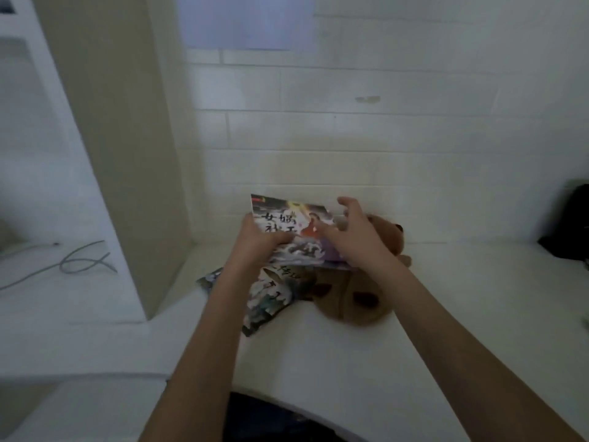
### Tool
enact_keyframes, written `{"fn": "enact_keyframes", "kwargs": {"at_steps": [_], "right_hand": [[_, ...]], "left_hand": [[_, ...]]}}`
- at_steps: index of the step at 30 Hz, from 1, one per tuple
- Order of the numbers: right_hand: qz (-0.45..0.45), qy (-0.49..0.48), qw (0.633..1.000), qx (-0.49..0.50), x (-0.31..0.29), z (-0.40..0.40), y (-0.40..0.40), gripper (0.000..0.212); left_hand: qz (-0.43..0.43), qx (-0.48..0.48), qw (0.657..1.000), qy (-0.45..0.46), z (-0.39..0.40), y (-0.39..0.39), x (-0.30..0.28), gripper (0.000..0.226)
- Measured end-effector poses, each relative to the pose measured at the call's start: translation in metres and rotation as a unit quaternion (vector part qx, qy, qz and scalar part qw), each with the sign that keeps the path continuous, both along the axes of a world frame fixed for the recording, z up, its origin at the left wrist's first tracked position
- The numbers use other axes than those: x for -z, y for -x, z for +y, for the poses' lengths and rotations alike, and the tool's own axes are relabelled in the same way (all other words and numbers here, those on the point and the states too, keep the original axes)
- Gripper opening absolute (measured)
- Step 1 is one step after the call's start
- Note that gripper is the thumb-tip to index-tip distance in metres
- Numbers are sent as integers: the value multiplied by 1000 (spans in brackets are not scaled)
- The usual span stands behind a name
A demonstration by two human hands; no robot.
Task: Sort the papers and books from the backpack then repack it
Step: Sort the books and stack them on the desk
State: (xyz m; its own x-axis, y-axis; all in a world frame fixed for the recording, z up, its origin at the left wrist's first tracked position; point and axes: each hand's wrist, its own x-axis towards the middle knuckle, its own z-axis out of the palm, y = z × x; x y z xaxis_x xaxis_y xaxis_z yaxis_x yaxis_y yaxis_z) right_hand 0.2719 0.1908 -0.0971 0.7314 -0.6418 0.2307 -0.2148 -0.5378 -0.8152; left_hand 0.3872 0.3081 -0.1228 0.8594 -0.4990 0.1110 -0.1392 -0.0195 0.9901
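Note:
My left hand (259, 242) grips the left edge of a picture book (294, 224) with a colourful illustrated cover, held tilted above the white table (446, 314). Fingers spread, my right hand (353, 236) hovers over the book's right side; I cannot tell whether it touches it. A brown bear-shaped plush backpack (357, 298) lies under and behind the book, partly hidden by my right hand and forearm. Another illustrated book (267, 301) lies flat on the table below my left forearm, half covered by it.
A beige upright panel (127, 154) stands at the left, and a white tiled wall (382, 138) is close behind. Grey cables (79, 263) lie on the surface at the far left. A dark object (570, 221) sits at the right edge.

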Motion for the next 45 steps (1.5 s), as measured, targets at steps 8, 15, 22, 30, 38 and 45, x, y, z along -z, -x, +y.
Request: {"fn": "enact_keyframes", "kwargs": {"at_steps": [8,15,22,30,38,45], "right_hand": [[-98,-245,962,71,57,-5,-32,21],[-22,-131,979,157,59,-21,-23,15],[-41,-136,981,130,60,-26,-12,15],[-90,-181,975,89,63,-22,-9,16],[-114,-201,971,66,65,-22,-9,14],[-112,-234,963,76,64,-23,-7,27]], "left_hand": [[-20,-30,985,-166,52,-40,41,53],[-181,-43,874,-450,59,-47,56,80],[-187,-193,919,-289,65,-53,44,34],[-14,-189,980,56,57,-55,26,34],[159,-110,972,130,30,-43,32,38],[-17,-82,991,-100,-12,-5,65,27]]}}
